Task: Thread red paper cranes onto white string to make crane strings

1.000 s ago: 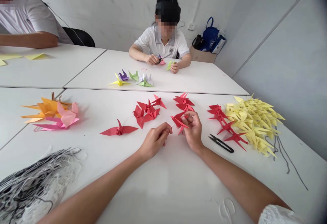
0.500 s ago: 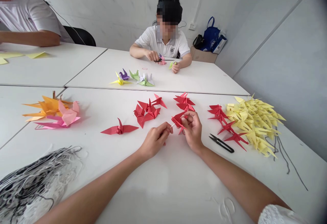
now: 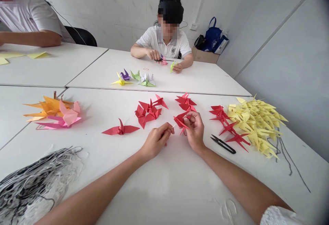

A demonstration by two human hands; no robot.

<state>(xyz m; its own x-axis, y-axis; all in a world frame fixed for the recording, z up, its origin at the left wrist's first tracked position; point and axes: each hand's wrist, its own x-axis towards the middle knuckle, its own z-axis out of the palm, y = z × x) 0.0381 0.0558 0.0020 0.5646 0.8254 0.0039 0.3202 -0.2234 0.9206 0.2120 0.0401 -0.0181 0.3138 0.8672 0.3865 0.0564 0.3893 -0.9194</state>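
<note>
Red origami crane (image 3: 181,120) sits toward the far side of the white table (image 3: 180,190), pinched in your right hand (image 3: 195,131), with thumb and fingers pressed together on its body and one wing tip jutting past them. Your left hand (image 3: 155,141) is curled, thumb and forefinger closed on a thin pale needle (image 3: 173,126) whose tip points at the crane and sits just beside it; you cannot tell from this view whether it enters the paper, and no thread shows on it. Just right of your right hand lie black thread snips (image 3: 223,145), and beyond them a loose line of red cranes (image 3: 228,127) touches a heap of yellow paper cranes (image 3: 257,125), with dark threads (image 3: 285,153) trailing beside it. More red cranes (image 3: 185,102) lie just past your hands, a red cluster (image 3: 147,112) sits farther left, and a lone red crane (image 3: 120,129) rests to your left. Orange and pink cranes (image 3: 51,112) gather at the far left, above a tangle of black and white string (image 3: 33,184) in the near left corner. Across the tables, a seated person (image 3: 167,38) holds a small pink crane (image 3: 163,60).
</note>
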